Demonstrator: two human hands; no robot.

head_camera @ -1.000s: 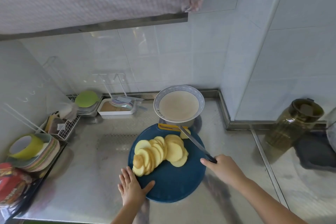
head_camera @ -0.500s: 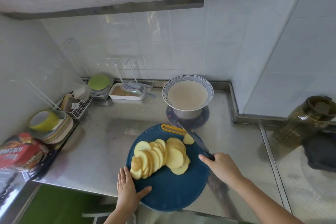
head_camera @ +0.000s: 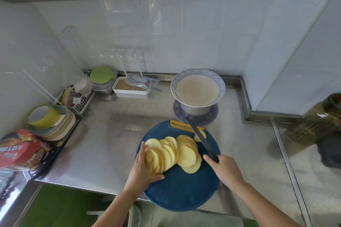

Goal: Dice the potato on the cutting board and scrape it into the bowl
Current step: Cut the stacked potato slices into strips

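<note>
A fanned pile of round yellow potato slices (head_camera: 172, 153) lies on a round dark blue cutting board (head_camera: 181, 188) at the counter's front edge. My left hand (head_camera: 141, 170) rests against the left side of the slices, fingers flat and together, thumb on the board. My right hand (head_camera: 226, 170) grips the black handle of a knife (head_camera: 200, 139); its dark blade points up and away over the right of the pile. One small potato piece (head_camera: 198, 135) lies beside the blade. A blue-rimmed bowl (head_camera: 198, 89) of pale cloudy liquid stands behind the board.
Steel counter (head_camera: 103, 143) with tiled walls. At the left: a stack of plates with a yellow-green cup (head_camera: 44, 116), a red packet (head_camera: 20, 150), a wire basket (head_camera: 79, 97). A white tray (head_camera: 132, 87) stands at the back. A dark glass jar (head_camera: 321, 121) is at the right.
My left hand has slid up from the board's front-left rim onto the left side of the slices. The knife and my right hand hold about the same place. The camera moved back.
</note>
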